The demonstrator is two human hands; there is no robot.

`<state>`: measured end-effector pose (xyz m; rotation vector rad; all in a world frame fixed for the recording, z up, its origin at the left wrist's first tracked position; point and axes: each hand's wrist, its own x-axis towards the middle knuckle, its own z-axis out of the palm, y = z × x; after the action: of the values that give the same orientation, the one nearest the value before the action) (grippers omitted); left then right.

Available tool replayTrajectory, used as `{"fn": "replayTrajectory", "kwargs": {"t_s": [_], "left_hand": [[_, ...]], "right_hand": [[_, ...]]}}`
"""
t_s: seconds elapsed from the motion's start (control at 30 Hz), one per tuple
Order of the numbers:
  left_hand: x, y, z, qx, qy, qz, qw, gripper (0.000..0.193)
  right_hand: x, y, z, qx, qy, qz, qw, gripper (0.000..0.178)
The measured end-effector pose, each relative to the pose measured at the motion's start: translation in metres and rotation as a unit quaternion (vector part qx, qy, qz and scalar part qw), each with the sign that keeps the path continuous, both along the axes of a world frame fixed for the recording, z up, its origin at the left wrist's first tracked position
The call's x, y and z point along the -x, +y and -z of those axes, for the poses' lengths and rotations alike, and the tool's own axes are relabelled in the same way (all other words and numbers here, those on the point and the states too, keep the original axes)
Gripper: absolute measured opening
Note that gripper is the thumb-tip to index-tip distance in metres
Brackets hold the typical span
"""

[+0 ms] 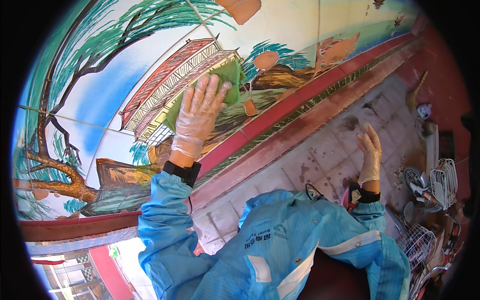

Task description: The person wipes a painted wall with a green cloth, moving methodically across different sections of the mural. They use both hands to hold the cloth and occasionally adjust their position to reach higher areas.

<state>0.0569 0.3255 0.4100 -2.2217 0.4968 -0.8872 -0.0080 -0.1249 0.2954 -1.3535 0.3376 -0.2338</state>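
Note:
My left hand [198, 112], in a clear plastic glove, presses flat on a green cloth [231, 75]. The cloth lies against a painted tile wall [112, 90], over the picture of a red-roofed building. Part of the cloth is hidden under my palm and fingers. Out to the right, my right hand [370, 154] wears a similar clear glove and hangs in the air over the paving. Its fingers are stretched and partly apart, with nothing in them. Blue sleeves cover both arms, and dark bands circle the wrists.
A red ledge [280, 107] runs along the foot of the mural. Stained paving [320, 165] lies beyond it. Parked cycles with a white wire basket [444, 182] stand at the far right, near a broom [414, 95]. Several mural patches have flaked to orange-brown.

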Motion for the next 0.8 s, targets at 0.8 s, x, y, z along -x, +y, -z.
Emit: {"fn": "replayTrajectory", "kwargs": {"t_s": [0.8], "left_hand": [[0.011, 0.010, 0.118, -0.085, 0.104, 0.049, 0.990, 0.060]], "right_hand": [[0.037, -0.023, -0.015, 0.037, 0.014, 0.074, 0.996, 0.048]]}}
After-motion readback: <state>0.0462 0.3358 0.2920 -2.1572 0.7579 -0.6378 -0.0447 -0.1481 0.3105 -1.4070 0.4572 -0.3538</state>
